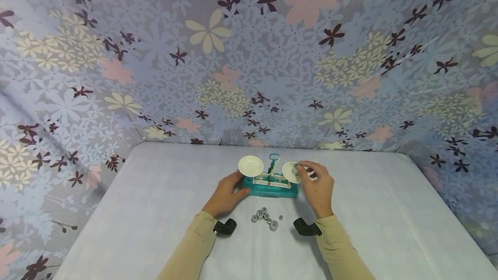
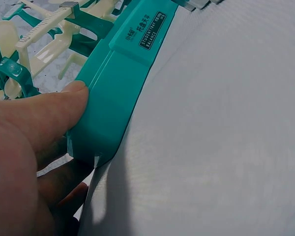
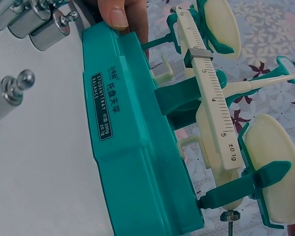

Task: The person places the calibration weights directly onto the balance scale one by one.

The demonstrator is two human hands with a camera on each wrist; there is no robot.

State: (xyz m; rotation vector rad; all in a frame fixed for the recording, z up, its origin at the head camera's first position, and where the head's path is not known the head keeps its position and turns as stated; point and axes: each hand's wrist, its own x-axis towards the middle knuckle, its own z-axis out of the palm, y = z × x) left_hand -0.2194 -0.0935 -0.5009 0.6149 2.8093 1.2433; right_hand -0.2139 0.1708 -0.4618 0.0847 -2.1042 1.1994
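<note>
I have the right hand (image 1: 320, 187) pinching 1 grey metal weight (image 1: 295, 169) at the right pan (image 1: 287, 173), just right of centre in the frame's lower half, though I cannot tell whether they touch. The left hand (image 1: 225, 193) grips the left end of the green balance (image 1: 272, 191), below centre, with loose weights (image 1: 274, 226) lower still. I judge this step as loading that pan, so the next move calls for a soft release without jarring the beam (image 3: 216, 101).
</note>
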